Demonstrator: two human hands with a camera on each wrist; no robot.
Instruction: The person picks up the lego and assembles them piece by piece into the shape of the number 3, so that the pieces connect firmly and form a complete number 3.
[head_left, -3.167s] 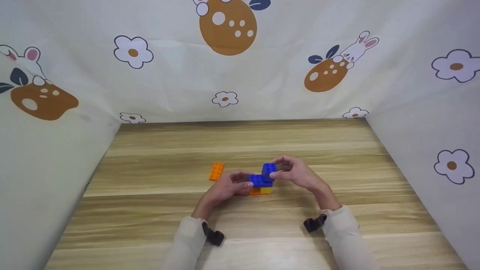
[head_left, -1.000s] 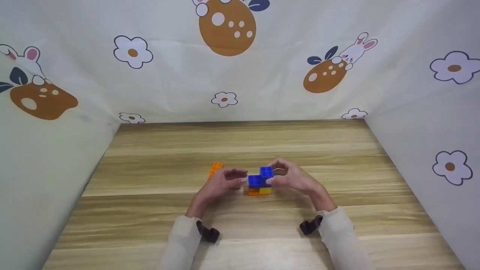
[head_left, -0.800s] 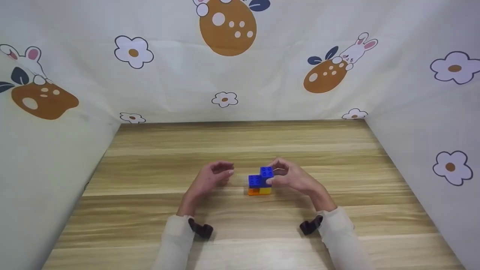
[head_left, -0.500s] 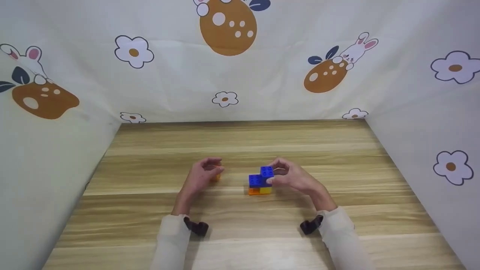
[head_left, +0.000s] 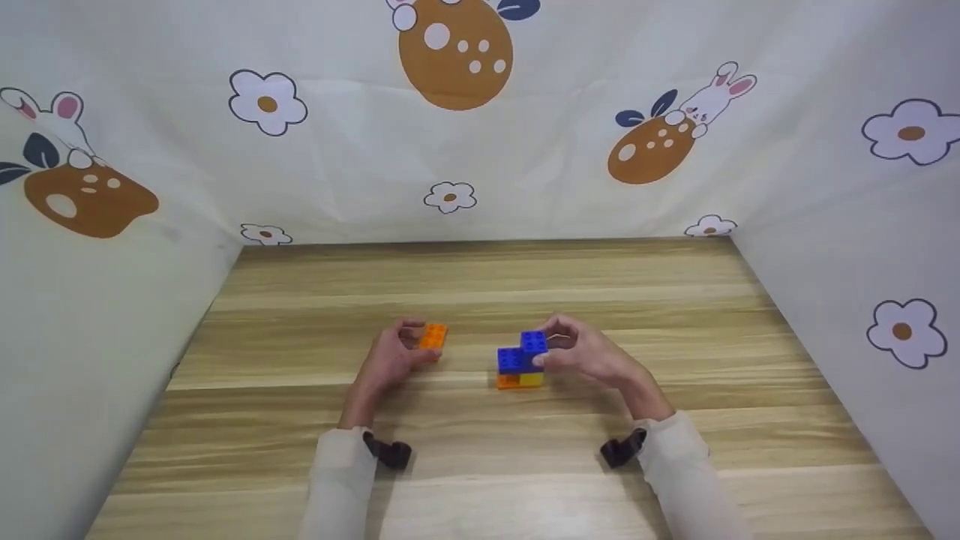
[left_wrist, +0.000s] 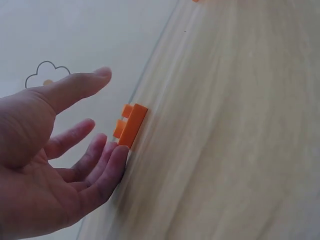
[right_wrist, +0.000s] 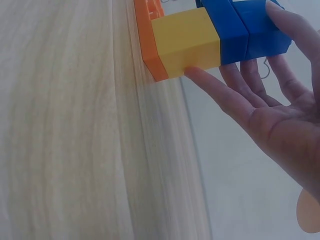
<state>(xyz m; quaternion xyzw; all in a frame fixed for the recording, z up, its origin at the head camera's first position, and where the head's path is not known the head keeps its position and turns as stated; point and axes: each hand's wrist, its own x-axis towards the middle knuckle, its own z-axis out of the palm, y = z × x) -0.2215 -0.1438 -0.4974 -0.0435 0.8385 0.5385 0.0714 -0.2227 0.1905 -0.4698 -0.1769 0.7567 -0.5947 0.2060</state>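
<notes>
Bricks (head_left: 511, 361) stacked at right were gripped by the right hand (head_left: 590, 351), while the left hand (head_left: 393, 355), loosely relaxed, touched an orange brick (head_left: 434, 337) at left.

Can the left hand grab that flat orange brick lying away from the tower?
Yes, most likely: the left hand is right beside the flat orange brick, its thumb held apart from the fingers, and nothing seems to stand between them.

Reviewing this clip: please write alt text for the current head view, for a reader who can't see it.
A person's right hand holds a stack of blue, yellow and orange bricks on a wooden table. The left hand is at a separate orange brick, left of the stack. A pale patterned backdrop rises behind.
</notes>
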